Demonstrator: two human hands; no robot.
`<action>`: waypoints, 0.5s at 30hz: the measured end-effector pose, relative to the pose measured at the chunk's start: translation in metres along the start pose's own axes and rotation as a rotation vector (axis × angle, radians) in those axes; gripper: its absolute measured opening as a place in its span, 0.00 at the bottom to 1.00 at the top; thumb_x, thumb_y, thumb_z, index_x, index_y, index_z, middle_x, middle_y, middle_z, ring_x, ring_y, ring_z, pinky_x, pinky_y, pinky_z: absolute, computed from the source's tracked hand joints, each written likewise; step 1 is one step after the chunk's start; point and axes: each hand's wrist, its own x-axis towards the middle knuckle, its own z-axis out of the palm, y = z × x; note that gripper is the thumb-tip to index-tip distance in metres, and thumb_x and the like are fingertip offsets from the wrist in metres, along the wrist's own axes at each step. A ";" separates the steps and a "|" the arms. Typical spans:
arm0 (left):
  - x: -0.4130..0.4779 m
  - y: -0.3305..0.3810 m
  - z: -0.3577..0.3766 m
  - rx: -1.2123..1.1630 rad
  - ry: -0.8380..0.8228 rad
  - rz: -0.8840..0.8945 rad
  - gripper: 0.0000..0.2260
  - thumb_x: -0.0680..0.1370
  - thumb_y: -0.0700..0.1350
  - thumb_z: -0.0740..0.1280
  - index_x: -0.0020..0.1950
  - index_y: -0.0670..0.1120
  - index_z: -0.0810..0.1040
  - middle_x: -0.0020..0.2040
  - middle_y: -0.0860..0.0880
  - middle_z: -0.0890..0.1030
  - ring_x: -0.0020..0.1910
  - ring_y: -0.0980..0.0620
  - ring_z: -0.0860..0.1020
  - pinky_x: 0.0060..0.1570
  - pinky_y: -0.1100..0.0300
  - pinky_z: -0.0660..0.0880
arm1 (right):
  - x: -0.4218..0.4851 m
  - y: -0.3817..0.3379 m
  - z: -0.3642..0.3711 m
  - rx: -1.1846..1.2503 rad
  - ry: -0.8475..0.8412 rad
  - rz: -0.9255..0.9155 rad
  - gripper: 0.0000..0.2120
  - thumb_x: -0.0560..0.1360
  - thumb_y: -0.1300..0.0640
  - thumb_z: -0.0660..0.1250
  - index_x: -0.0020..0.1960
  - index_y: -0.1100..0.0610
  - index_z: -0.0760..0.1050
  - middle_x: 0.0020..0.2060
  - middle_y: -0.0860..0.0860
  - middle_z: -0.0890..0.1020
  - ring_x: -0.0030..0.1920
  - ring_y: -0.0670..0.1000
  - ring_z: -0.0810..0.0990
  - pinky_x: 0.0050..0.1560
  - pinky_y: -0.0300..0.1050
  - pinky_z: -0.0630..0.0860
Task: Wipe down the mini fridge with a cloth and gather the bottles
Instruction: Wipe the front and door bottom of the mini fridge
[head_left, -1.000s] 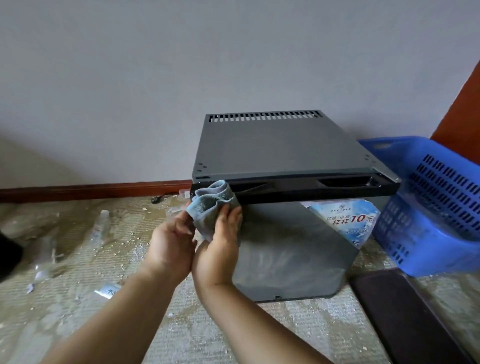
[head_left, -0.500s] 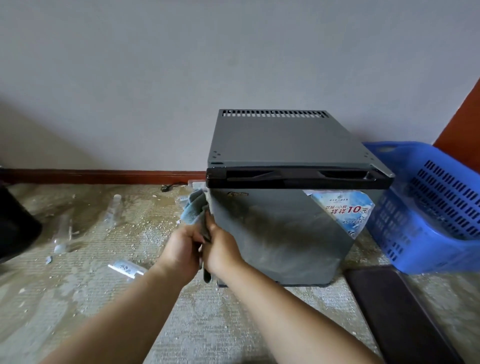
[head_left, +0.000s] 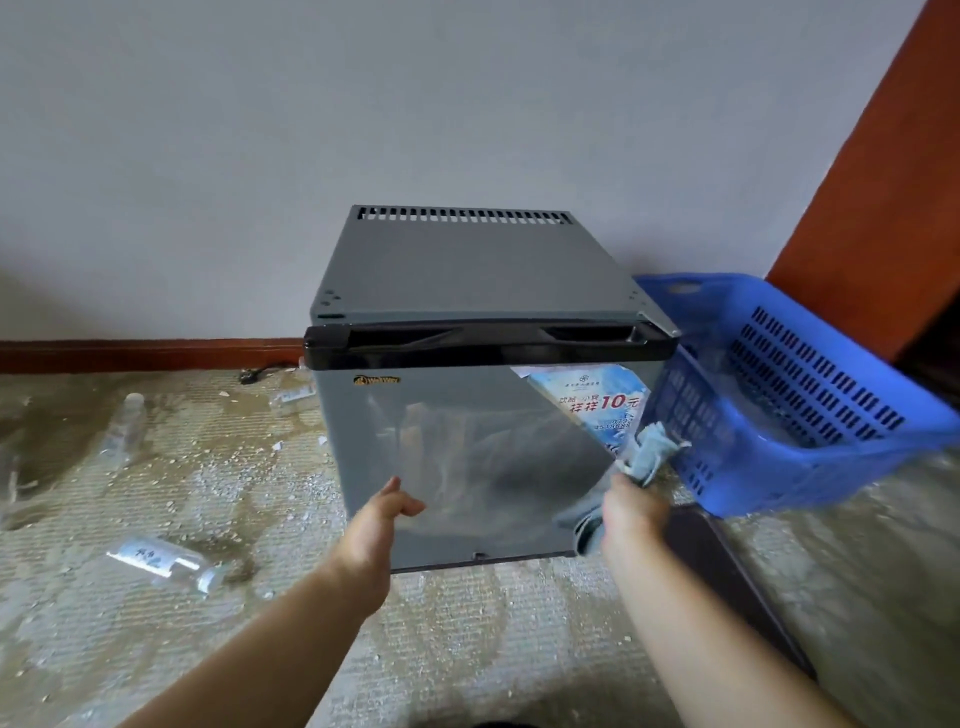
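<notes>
At the centre of the frame the right hand is gripping the bunched blue-grey cloth, fingers curled round it, and pressing it against the lower right edge of the grey mini fridge, just beside the blue basket. The left hand is resting on the lower left of the fridge door, thumb and a finger spread and holding nothing. Two clear bottles are lying on the littered carpet, one at lower left and one at mid left.
</notes>
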 end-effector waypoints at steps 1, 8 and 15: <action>0.006 -0.001 -0.003 0.005 0.029 0.005 0.24 0.73 0.37 0.61 0.69 0.47 0.69 0.74 0.50 0.63 0.74 0.47 0.58 0.70 0.46 0.52 | 0.011 -0.012 -0.001 -0.026 0.045 -0.064 0.05 0.77 0.58 0.65 0.49 0.59 0.75 0.40 0.60 0.81 0.37 0.55 0.78 0.37 0.43 0.72; 0.033 0.001 -0.020 -0.063 -0.012 -0.052 0.16 0.77 0.39 0.57 0.65 0.44 0.71 0.58 0.47 0.78 0.59 0.47 0.74 0.59 0.47 0.67 | 0.008 -0.027 0.057 -0.146 0.083 -0.277 0.18 0.79 0.62 0.57 0.69 0.59 0.69 0.61 0.62 0.77 0.60 0.63 0.76 0.58 0.48 0.71; 0.044 -0.003 -0.051 -0.086 0.028 -0.141 0.11 0.77 0.41 0.57 0.56 0.44 0.76 0.52 0.46 0.81 0.52 0.48 0.78 0.54 0.50 0.68 | -0.067 0.012 0.110 -0.190 -0.085 -0.349 0.28 0.77 0.66 0.56 0.76 0.55 0.56 0.70 0.61 0.69 0.68 0.61 0.71 0.67 0.53 0.68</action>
